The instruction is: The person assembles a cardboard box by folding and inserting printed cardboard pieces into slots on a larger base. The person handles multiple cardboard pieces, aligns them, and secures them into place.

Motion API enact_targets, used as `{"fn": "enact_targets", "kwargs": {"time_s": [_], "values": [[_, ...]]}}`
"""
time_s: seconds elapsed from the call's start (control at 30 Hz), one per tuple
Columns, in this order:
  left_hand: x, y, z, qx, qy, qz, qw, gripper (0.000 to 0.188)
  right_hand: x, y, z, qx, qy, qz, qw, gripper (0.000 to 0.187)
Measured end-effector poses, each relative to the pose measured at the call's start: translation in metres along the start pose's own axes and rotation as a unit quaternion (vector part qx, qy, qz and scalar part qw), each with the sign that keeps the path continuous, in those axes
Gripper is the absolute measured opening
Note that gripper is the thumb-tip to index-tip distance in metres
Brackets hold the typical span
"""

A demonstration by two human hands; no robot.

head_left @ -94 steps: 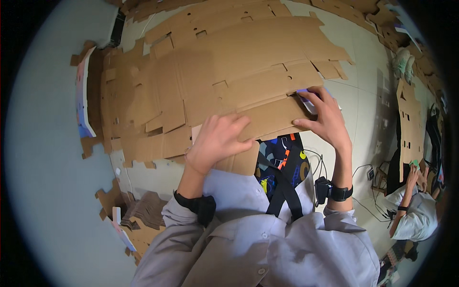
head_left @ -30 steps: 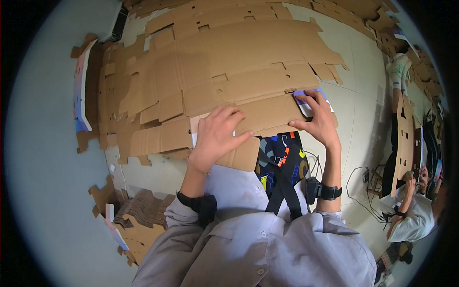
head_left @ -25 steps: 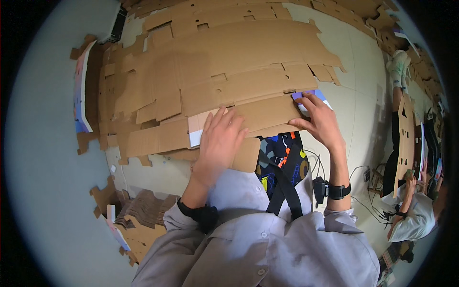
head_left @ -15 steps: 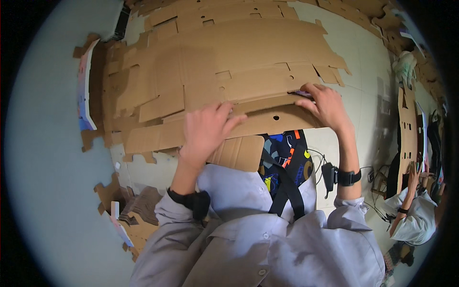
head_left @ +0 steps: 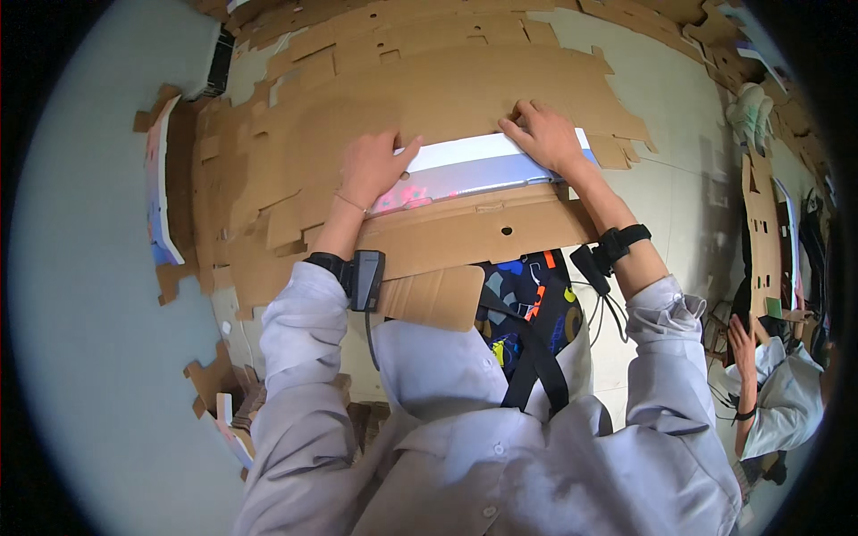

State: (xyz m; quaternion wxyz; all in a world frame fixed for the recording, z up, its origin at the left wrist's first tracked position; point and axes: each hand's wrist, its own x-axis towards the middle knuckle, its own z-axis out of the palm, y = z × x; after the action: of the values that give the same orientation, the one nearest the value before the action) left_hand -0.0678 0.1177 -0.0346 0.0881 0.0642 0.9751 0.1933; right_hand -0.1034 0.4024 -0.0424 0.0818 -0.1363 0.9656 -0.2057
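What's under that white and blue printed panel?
Brown cardboard shows past the far edge of the printed panel; whatever lies directly beneath is covered, so I can't tell.

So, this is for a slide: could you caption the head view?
Left hand and right hand toward opposite ends of a white-and-blue printed cardboard strip, amid brown cardboard sheets.

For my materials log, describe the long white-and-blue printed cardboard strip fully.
The cardboard strip has a white far band, a bluish near band and pink marks toward the left. It lies crosswise over brown cardboard sheets, its right end slightly farther away. The bare left hand partly covers its left end; the bare right hand lies over its right part.
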Motion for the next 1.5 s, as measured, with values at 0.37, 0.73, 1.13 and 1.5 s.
{"fn": "enact_targets", "kwargs": {"time_s": [0.37, 0.73, 1.13, 1.5], "values": [[-0.047, 0.044, -0.006, 0.106, 0.095, 0.212, 0.967, 0.071, -0.024, 0.003, -0.002, -0.011, 0.105, -0.031, 0.994, 0.045], [-0.042, 0.040, 0.008, 0.093, 0.019, 0.208, 0.973, 0.086, -0.049, -0.014, -0.009, -0.092, -0.012, -0.241, 0.966, 0.078], [-0.025, 0.056, -0.024, 0.061, -0.070, 0.176, 0.980, 0.051, -0.043, -0.032, -0.021, -0.071, -0.009, -0.162, 0.984, 0.055], [0.055, 0.042, -0.050, -0.037, -0.201, 0.112, 0.972, 0.059, 0.029, -0.031, -0.039, -0.095, -0.057, -0.112, 0.988, 0.066]]}}
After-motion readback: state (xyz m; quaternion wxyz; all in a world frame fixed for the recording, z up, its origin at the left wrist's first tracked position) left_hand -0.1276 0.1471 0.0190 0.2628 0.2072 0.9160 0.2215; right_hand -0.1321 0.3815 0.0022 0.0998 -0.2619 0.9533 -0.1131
